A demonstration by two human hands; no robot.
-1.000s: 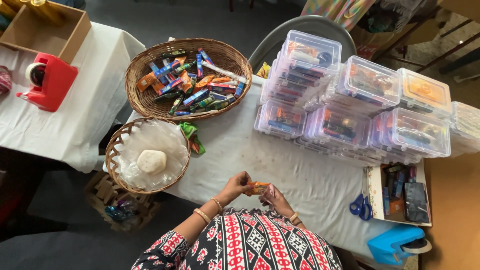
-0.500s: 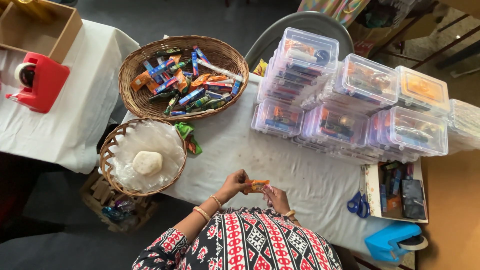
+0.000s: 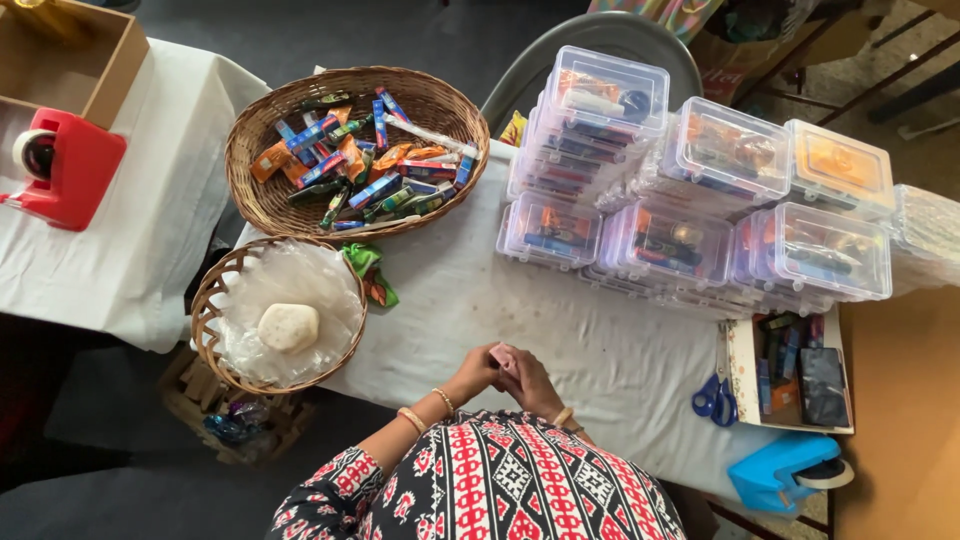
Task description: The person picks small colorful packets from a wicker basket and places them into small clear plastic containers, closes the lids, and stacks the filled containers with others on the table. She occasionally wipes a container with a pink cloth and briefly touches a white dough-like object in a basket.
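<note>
1. Head view, looking straight down: the left hand [image 3: 478, 372] and the right hand [image 3: 530, 380] meet at the near edge of the white-clothed table [image 3: 560, 340], fingers curled narrowly around a small pinkish object [image 3: 502, 357] held between them; what it is cannot be told.
2. Each wrist wears a bangle, and the sleeves are a red, black and white print.
3. To the left of the hands sits a small wicker basket [image 3: 205, 320] lined with clear plastic, holding one pale round lump [image 3: 288, 326].
4. Just beside that basket's rim lies a green and orange wrapper [image 3: 368, 270] on the cloth.
5. Farther out stands one large wicker basket [image 3: 262, 200], filled with many small wrapped sweets [image 3: 365, 165] in blue, orange and green; too many to count surely.
6. Across the table are clear lidded plastic boxes [image 3: 720, 150], stacked in layers, about seven lids showing, each packed with colourful small items.
7. To the right of the hands lie blue-handled scissors [image 3: 716, 398], touching a shallow cardboard tray [image 3: 742, 372] that holds small dark packets.
8. Near the tray, at the table's corner, sits one blue tape dispenser [image 3: 780, 472].
9. On a separate white table at far left are one red tape dispenser [image 3: 70, 170] and one open cardboard box [image 3: 110, 70].
</note>
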